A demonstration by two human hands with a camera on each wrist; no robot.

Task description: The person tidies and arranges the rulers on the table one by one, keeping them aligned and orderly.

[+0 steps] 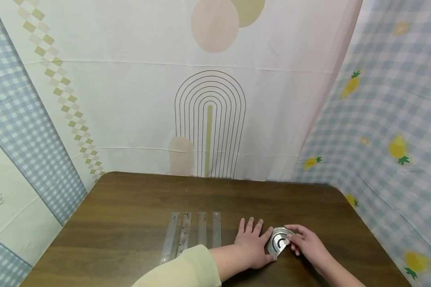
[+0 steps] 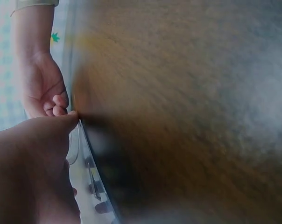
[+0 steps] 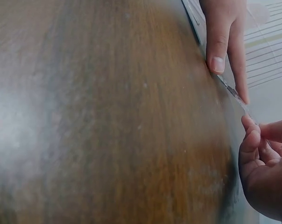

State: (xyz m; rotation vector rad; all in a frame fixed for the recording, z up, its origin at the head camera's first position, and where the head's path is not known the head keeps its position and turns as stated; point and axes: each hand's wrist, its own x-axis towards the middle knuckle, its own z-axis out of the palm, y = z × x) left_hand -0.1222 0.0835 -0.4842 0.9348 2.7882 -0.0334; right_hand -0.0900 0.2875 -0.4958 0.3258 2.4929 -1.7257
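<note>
A clear half-round protractor [image 1: 279,241] lies on the brown table between the two hands, its straight edge toward the lower right. My right hand [image 1: 306,244] pinches its right side between thumb and fingers. Flat on the table with fingers spread, my left hand [image 1: 250,248] has its thumb against the protractor's left side. From the right wrist view the protractor [image 3: 234,95] appears edge-on as a thin strip, between the left hand [image 3: 220,35] and the pinching right fingers [image 3: 251,145].
Several clear rulers stand side by side to the left, among them a leftmost ruler [image 1: 170,235] and a rightmost ruler [image 1: 216,230]; the left forearm covers some lower ends. The wooden table [image 1: 129,199] meets a patterned curtain [image 1: 136,103] at its back edge.
</note>
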